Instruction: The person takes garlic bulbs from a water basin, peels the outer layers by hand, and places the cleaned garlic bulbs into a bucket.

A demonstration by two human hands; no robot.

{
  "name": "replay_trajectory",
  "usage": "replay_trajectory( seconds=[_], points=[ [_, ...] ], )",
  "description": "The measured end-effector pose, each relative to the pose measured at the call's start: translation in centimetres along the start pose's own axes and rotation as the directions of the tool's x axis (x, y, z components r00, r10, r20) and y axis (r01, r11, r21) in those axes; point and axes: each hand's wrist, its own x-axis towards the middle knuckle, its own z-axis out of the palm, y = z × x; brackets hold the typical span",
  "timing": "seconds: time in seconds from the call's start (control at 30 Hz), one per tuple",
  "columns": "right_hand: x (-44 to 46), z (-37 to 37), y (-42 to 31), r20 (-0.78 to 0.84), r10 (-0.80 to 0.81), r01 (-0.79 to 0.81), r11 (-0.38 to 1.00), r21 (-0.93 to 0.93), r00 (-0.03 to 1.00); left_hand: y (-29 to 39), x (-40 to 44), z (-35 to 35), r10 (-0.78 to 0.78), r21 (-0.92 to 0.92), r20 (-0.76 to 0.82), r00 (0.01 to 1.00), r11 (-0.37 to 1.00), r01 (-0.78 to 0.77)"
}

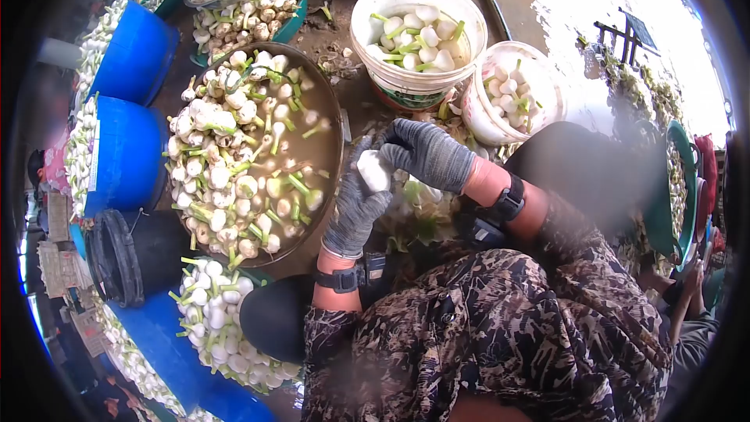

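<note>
Between my two gloved hands, near the middle of the view, is a white peeled bulb [375,170]. My left hand [358,207], in a grey glove, is closed around it from below. The fingers of my right hand [428,153], also gloved in grey, are bent and pressed against the bulb's upper right side. Left of my hands, a wide round basin [341,121] holds murky water and many bulbs with green stems. Above them stands a white bucket [418,80] with peeled bulbs, and a second white bucket [474,121] with bulbs is right of it.
Blue tubs [129,158] heaped with bulbs line the left, beside a black bucket [152,258]. A pile of white bulbs [217,324] lies at lower left. Green basins are at the top and right [687,187]. Peelings lie below the buckets. Parts of other people show at the edges.
</note>
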Motion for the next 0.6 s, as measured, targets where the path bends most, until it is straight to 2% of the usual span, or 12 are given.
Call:
replay_trajectory(
  seconds=[0.07, 0.1, 0.17, 0.2, 0.23, 0.3, 0.33, 0.37, 0.43, 0.5, 0.57, 0.6],
  points=[
    [-0.4, -0.1, 0.4, 0.038, -0.073, 0.071, 0.996, 0.047, 0.997, -1.2, 0.6, -0.4, 0.201, 0.257, -0.057, 0.978, 0.949, -0.181],
    [-0.5, 0.0, 0.5, 0.071, -0.14, 0.133, 0.986, 0.097, 0.988, -1.7, 0.4, -0.7, 0.201, 0.258, -0.061, 0.978, 0.95, -0.179],
    [-0.8, -0.1, -0.1, 0.086, -0.092, 0.091, 0.996, 0.016, 0.992, -0.6, 0.4, -0.4, 0.089, -0.026, -0.019, 0.996, 0.996, -0.09],
    [-0.8, 0.1, -0.1, 0.031, -0.255, 0.257, 0.959, -0.121, 0.967, -0.1, 0.3, 0.0, -0.039, -0.266, -0.011, 0.999, 0.963, 0.035],
    [-0.8, 0.5, 0.0, 0.001, -0.416, 0.402, 0.878, -0.262, 0.909, 1.0, 0.3, 0.4, -0.044, -0.267, -0.012, 0.999, 0.963, 0.039],
    [-0.9, 1.4, 0.3, -0.015, -0.4, 0.374, 0.868, -0.326, 0.916, 2.5, 0.3, 1.0, -0.168, -0.058, -0.103, 0.98, 0.985, 0.163],
    [-1.0, 1.8, 0.3, -0.089, -0.238, 0.199, 0.928, -0.316, 0.967, 2.8, 0.5, 0.6, -0.18, 0.165, -0.056, 0.982, 0.968, 0.186],
    [-1.0, 2.1, 0.4, -0.159, -0.071, 0.021, 0.955, -0.295, 0.985, 2.6, 0.6, 0.8, -0.181, 0.163, -0.052, 0.982, 0.969, 0.187],
    [-0.3, 2.5, 1.9, -0.202, -0.025, -0.015, 0.981, -0.194, 0.979, 2.1, 0.8, 1.3, 0.229, 0.571, -0.087, 0.97, 0.809, -0.14],
    [0.3, 2.0, 2.3, -0.045, 0.319, -0.306, 0.934, 0.187, 0.947, 2.4, 0.5, 1.9, 0.192, 0.483, -0.119, 0.974, 0.868, -0.112],
    [0.7, 1.3, 3.2, 0.022, 0.362, -0.361, 0.921, 0.144, 0.932, 1.2, 0.1, 1.7, 0.166, 0.287, -0.191, 0.967, 0.952, -0.106],
    [0.7, 1.1, 3.9, 0.142, 0.407, -0.427, 0.886, 0.181, 0.903, 0.1, 0.4, 1.3, 0.163, 0.21, -0.197, 0.967, 0.97, -0.12]
  ],
)
